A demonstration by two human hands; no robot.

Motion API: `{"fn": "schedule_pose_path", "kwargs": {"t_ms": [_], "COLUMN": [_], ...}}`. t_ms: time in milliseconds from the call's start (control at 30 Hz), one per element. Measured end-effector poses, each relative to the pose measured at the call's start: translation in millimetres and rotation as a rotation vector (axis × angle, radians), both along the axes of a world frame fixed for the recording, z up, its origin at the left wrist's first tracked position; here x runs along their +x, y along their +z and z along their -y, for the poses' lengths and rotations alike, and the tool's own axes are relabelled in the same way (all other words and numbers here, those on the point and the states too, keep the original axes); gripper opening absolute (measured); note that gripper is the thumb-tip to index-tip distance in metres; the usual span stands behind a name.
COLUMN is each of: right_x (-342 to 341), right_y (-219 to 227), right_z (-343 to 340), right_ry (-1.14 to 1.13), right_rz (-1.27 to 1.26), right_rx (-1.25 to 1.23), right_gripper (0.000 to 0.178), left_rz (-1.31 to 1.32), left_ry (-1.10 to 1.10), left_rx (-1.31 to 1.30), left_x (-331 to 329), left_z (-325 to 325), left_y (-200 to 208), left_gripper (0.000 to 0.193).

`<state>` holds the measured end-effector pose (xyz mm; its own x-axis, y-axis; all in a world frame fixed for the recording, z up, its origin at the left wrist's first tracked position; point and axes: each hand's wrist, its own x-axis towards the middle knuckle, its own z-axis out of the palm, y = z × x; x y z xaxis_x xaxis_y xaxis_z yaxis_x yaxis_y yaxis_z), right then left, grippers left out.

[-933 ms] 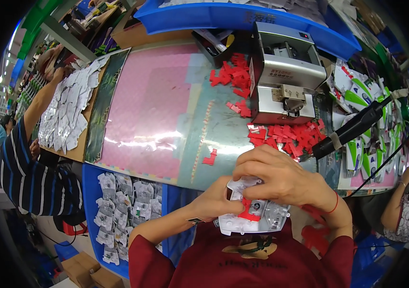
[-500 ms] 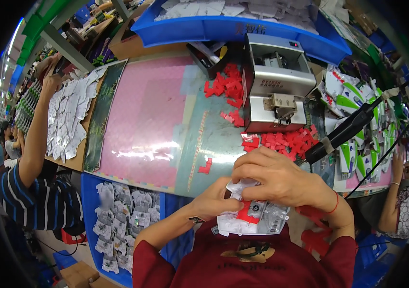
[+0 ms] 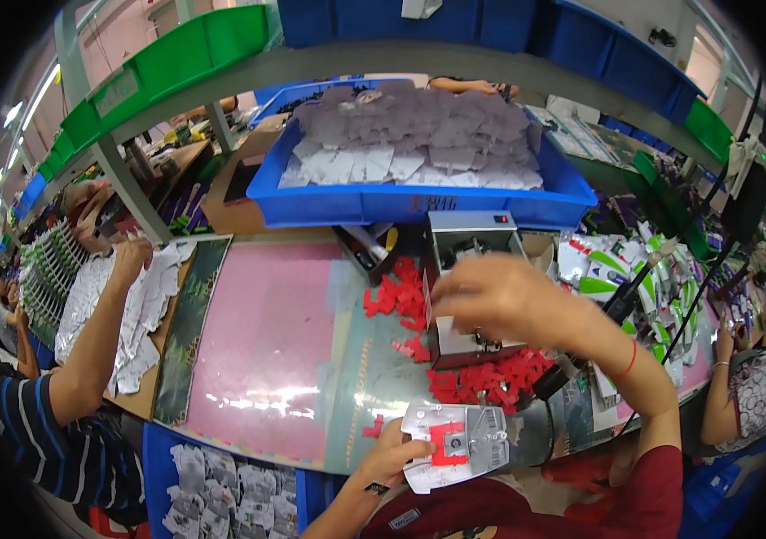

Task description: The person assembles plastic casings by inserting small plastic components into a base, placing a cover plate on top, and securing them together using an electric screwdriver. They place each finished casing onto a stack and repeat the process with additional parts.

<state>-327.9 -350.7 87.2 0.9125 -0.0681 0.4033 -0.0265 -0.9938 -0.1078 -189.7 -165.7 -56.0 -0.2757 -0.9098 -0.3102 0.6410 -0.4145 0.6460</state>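
My left hand (image 3: 392, 454) grips a white and clear plastic housing (image 3: 482, 434) by its left edge, thumb on top, at the table's near edge. Set in the middle of the housing is a flat red plastic piece (image 3: 444, 454), beside a small dark round part. My right hand (image 3: 500, 296) is raised in front of a silver benchtop machine (image 3: 473, 221), hiding much of its front. Its fingers bend toward the left and are blurred, so whether they hold anything does not show. A pile of red plastic pieces (image 3: 491, 375) lies between the machine and the housing.
Behind the machine stands a blue bin (image 3: 347, 207) heaped with white parts. More red pieces (image 3: 401, 292) and a black tray (image 3: 367, 251) lie left of the machine. A blue crate (image 3: 157, 458) of housings sits at the lower left. Co-workers sit at both sides; green-white shells (image 3: 603, 286) pile up on the right.
My right hand has left the housing and moved up to the machine's front. The left hand alone now holds the housing, tilted flatter. The view has lifted, showing the shelf above.
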Motion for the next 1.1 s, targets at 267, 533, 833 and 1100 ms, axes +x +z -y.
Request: {"fn": "schedule_pose_path", "kwargs": {"t_ms": [267,533,833,1100], "right_x": [-56.4,-88.5,-89.8,-114.6], "right_y": [23.9,-5.2,-32.1,-19.0], "right_z": [171.4,252.4,271.3,280.2], "right_ry": [-0.744,-1.056,-1.187,-1.240], "right_rz": [-0.171,-0.315,-0.231,0.050], "right_rx": [-0.088,0.242,0.428,0.773], "right_gripper": [0.024,0.026,0.030,0.024], "left_rz": [0.004,0.054,0.011,0.004], "left_ry": [0.060,0.144,0.181,0.155], "left_rx": [0.066,0.127,0.162,0.205], "left_x": [5.0,12.3,4.5,4.4], "left_z": [0.7,2.5,3.1,5.0], "left_y": [-11.6,-12.5,-0.8,4.1], "left_gripper": [0.047,0.051,0.048,0.049]}}
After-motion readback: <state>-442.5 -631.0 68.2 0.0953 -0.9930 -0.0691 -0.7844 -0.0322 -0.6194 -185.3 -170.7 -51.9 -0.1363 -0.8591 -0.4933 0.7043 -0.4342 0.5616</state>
